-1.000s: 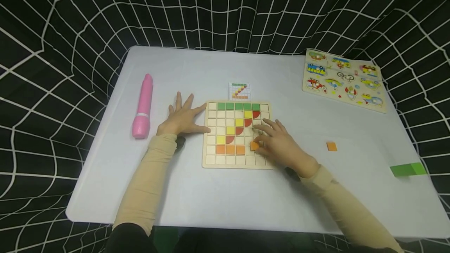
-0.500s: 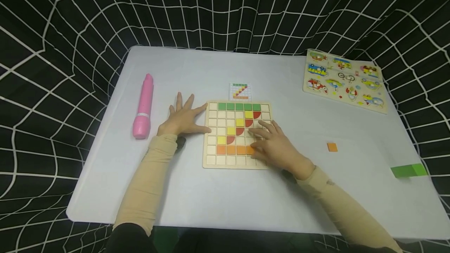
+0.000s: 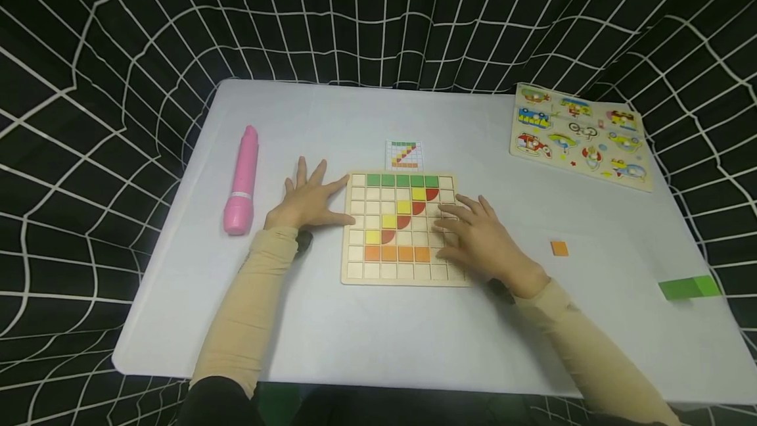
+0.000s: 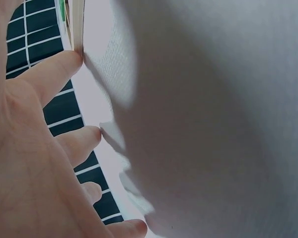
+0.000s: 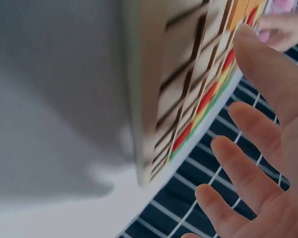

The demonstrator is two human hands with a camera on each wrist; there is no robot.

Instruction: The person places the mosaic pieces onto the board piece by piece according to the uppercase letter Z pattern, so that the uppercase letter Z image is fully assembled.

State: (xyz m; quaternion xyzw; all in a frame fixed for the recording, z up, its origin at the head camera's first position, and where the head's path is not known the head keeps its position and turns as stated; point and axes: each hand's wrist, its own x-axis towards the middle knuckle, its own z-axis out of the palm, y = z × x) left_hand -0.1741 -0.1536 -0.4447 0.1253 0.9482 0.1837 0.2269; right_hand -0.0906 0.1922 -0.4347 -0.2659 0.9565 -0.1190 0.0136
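Observation:
A square wooden grid board [image 3: 371, 271] lies in the middle of the table. Its cells hold a row of green tiles [image 3: 402, 181], a diagonal of yellow squares [image 3: 388, 221] and red quarter-circle tiles [image 3: 403, 222], and several orange tiles [image 3: 388, 254] in a lower row. My left hand [image 3: 304, 204] is spread on the table, with thumb and index fingertip at the board's left edge. Over the board's right side hovers my right hand [image 3: 481, 242], fingers apart and holding nothing. One loose orange square tile [image 3: 559, 248] lies on the table, right of that hand.
A small pattern card [image 3: 405, 155] sits just beyond the board. To the left lies a pink wand-shaped object [image 3: 241, 183]. A vehicle puzzle board [image 3: 581, 137] is at the back right, and a green block [image 3: 688, 287] stands near the right edge.
My right hand set an orange tile down at the right end of the orange row, released it and drew back to the right. The left hand stayed in place.

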